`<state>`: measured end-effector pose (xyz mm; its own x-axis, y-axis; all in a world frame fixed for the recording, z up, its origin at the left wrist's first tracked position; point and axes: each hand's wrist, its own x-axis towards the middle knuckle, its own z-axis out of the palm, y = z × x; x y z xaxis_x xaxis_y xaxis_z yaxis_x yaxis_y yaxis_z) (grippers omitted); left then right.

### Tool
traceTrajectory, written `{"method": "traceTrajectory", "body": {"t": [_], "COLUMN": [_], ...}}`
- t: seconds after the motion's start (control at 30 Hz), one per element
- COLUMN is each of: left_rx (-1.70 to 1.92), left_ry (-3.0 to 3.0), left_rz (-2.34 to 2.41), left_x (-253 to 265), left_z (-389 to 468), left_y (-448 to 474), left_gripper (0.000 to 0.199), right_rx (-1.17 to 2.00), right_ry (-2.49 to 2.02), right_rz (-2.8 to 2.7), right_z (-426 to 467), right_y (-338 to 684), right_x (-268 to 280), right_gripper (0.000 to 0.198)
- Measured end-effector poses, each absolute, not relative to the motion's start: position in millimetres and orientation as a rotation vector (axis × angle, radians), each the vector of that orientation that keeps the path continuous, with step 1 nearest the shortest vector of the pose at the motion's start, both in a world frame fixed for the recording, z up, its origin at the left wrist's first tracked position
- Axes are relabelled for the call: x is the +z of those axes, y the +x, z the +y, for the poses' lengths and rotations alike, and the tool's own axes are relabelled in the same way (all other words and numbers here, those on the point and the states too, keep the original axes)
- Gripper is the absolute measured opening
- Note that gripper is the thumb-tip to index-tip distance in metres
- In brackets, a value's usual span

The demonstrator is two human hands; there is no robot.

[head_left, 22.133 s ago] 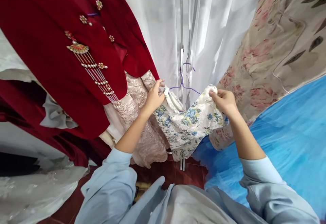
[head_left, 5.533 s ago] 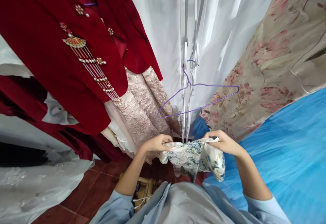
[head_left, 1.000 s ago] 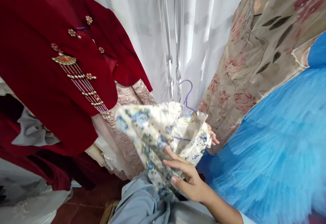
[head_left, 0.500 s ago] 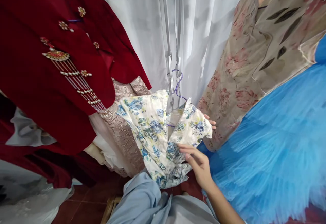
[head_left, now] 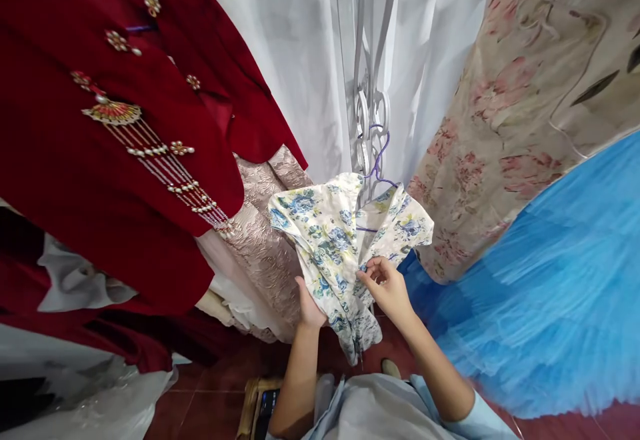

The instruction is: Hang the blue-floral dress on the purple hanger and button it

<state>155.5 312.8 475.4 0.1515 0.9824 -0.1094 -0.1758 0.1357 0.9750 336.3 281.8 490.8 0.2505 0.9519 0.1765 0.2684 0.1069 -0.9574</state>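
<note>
A white short-sleeved V-neck top (head_left: 325,233) with blue flowers hangs on a purple hanger (head_left: 383,153) in front of me. The thumb and bent fingers of my right hand (head_left: 387,287) pinch the front edge of its neckline, where the two sides cross. At the top's left side is my left hand (head_left: 311,308), touching the cloth, thumb pointing up. The top covers its other fingers, so I cannot see how they are bent.
To the left hangs a dark red jacket (head_left: 200,180) with beaded ornaments, beside a pink brocade garment (head_left: 265,227). On the right are a beige floral dress (head_left: 470,167) and a blue tulle skirt (head_left: 540,280). White metal rods (head_left: 367,60) stand behind the hanger. Below lies a phone (head_left: 269,403).
My left hand now shows at the top's left side; before, fingertips showed behind its right sleeve. My right hand has gone from loosely spread fingers to pinching the neckline edge.
</note>
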Motion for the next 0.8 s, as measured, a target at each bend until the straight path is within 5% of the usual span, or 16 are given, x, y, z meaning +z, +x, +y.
{"method": "traceTrajectory", "body": {"t": [0.1, 0.47, 0.8], "left_rx": [1.113, 1.261, 1.47], "left_ry": [1.031, 1.281, 1.325], "left_rz": [1.004, 1.089, 1.18], "left_x": [469, 482, 449], "left_z": [307, 306, 299], "left_y": [156, 174, 200], "left_gripper": [0.092, 0.058, 0.059], "right_rx": [0.744, 0.778, 0.933], "right_ry": [-1.419, -1.429, -1.377], "right_rz": [-1.265, -1.399, -1.595], "right_z": [289, 283, 288], "right_y": [330, 340, 378], "right_x": [494, 502, 501], "right_gripper": [0.032, 0.034, 0.026]}}
